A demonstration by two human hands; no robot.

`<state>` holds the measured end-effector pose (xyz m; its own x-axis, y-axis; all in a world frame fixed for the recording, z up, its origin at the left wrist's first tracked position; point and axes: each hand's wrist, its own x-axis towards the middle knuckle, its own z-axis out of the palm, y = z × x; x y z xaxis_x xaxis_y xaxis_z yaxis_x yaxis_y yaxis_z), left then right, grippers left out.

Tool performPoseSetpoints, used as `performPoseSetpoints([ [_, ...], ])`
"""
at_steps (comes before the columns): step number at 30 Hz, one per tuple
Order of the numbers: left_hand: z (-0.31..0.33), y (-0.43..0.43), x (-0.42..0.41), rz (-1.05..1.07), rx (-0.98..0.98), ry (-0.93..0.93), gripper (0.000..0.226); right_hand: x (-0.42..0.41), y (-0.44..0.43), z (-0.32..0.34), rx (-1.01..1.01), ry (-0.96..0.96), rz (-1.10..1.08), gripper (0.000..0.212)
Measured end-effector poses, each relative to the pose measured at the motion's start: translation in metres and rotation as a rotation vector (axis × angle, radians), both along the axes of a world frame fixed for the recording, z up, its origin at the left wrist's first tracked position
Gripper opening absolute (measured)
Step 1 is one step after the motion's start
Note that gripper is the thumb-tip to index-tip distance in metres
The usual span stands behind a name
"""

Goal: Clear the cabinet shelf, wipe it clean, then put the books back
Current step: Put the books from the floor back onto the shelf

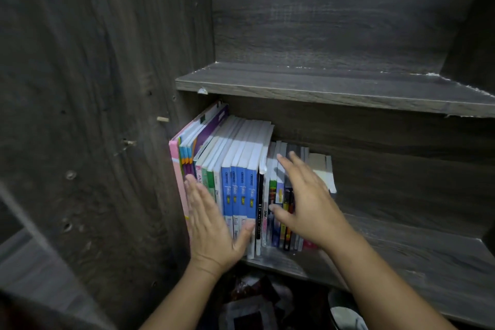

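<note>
A row of books stands upright at the left end of the dark wooden cabinet shelf (417,257). Tall books (242,169) with pink, purple and blue spines lean against the left wall. Shorter books (280,195) stand to their right, ending in a cream-covered one (322,171). My left hand (214,225) lies flat with straight fingers against the spines of the tall books. My right hand (305,195) is spread over the front of the shorter books, thumb on their spines, fingers straight.
The upper shelf board (334,88) juts out just above the books. The cabinet's left side wall (107,115) stands close to my left hand. Dark clutter and a white object (345,316) lie below the shelf.
</note>
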<state>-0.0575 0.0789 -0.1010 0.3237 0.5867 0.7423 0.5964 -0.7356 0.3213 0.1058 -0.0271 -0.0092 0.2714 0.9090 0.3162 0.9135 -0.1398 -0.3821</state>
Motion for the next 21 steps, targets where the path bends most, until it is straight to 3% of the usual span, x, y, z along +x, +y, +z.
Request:
performPoseSetpoints([
  [5, 0.000, 0.006, -0.009, -0.040, -0.080, 0.106, 0.112, -0.019, 0.016, -0.001, 0.047, 0.045, 0.121, 0.100],
  [16, 0.010, -0.004, -0.016, 0.082, -0.092, 0.156, 0.105, -0.027, 0.019, 0.004, 0.033, -0.043, 0.086, 0.093],
  [19, 0.021, 0.002, -0.020, 0.078, 0.001, 0.111, 0.101, -0.022, 0.014, 0.008, -0.006, -0.247, -0.094, 0.094],
  [21, 0.030, 0.009, -0.021, 0.060, -0.001, 0.147, 0.102, -0.016, 0.012, 0.007, -0.106, -0.253, -0.261, 0.094],
])
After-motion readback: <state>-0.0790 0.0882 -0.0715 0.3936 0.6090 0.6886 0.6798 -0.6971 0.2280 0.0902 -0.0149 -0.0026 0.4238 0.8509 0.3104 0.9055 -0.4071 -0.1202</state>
